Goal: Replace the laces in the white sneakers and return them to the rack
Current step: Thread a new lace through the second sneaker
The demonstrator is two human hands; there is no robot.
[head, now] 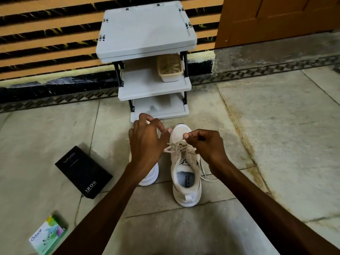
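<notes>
Lacing is in hand on the sneaker (185,173) at centre, six o'clock of the rack (152,92). The lace (175,146) is pinched by the right hand (206,144) near the toe; careful threading (small holes) is called for next. Whether anything is held by the left hand (145,142) cannot be told, and the second sneaker (150,175) is largely covered by it.

Just in front of the rack (147,34), the left sneaker (150,175) and the right sneaker (185,177) are sitting side by side on the floor, toes pointing at its bottom shelf. The right hand (207,146) is pinching a lace (176,146) above the right sneaker. The left hand (145,142) is hovering over the left sneaker with fingers half curled, and it is hard to tell if it is gripping anything. A tub (170,70) is resting on the rack's middle shelf. A black box (83,172) is lying on the floor, left of the rack.
</notes>
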